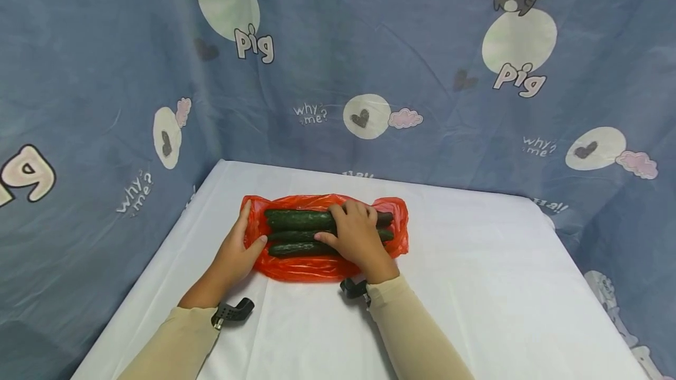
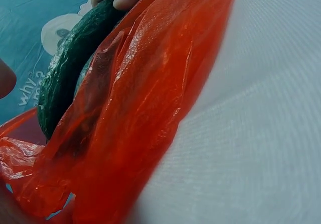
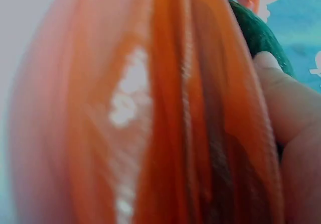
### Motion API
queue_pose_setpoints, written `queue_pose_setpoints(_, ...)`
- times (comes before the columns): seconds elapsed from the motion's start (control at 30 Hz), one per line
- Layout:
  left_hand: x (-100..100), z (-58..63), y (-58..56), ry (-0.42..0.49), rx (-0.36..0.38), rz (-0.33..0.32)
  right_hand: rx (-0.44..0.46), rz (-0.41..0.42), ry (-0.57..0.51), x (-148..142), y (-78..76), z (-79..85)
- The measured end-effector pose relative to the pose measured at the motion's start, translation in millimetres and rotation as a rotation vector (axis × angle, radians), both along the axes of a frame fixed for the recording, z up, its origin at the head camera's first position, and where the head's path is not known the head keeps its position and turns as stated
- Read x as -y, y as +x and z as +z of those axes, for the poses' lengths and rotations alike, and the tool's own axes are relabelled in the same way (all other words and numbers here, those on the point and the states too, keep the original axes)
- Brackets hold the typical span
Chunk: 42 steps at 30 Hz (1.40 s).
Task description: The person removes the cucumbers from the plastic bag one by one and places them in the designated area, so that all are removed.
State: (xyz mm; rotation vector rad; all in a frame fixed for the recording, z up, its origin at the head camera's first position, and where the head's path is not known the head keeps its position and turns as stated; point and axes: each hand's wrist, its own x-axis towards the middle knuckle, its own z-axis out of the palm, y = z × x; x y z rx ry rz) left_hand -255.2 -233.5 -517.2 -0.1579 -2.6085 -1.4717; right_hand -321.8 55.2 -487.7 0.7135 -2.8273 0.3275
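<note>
Three dark green cucumbers lie side by side in a crumpled red plastic bag on the white table. My left hand holds the bag's left end, thumb on the near side and fingers along the outer edge. From above, my right hand grips the cucumbers toward their right part, fingers over the far one and thumb toward the middle. In the left wrist view, one cucumber rises above the bag's side. The right wrist view has the thumb against a cucumber, with the bag's side covering most of it.
A white cloth covers the table. Behind and to the left hangs a blue curtain printed with pigs and words. Each wrist carries a black camera mount close over the cloth.
</note>
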Motion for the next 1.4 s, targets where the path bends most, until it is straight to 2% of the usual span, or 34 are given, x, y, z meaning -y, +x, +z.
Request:
queue_pose_setpoints(0.17,-0.2,-1.1,0.0,0.005,-0.006,-0.002,-0.04,-0.032,-0.006,4.0,1.4,-0.8)
queue_pose_setpoints(0.4,1.6,-4.3,1.4,-0.009,0.024,0.01,-0.071,-0.023,-0.027,4.6,3.1,-3.2)
queue_pose_setpoints(0.67,-1.2,-2.7,-1.2,0.011,0.005,-0.002,-0.108,-0.028,-0.031,2.0,3.0,-3.2)
queue_pose_setpoints(0.97,0.1,-4.7,-2.1,0.003,0.008,0.009,-0.184,0.017,-0.04,7.0,10.7,10.0)
queue_pose_setpoints(1.4,-1.0,-3.8,-0.9,-0.016,0.017,-0.001,-0.217,0.0,-0.028,7.7,28.1,29.3)
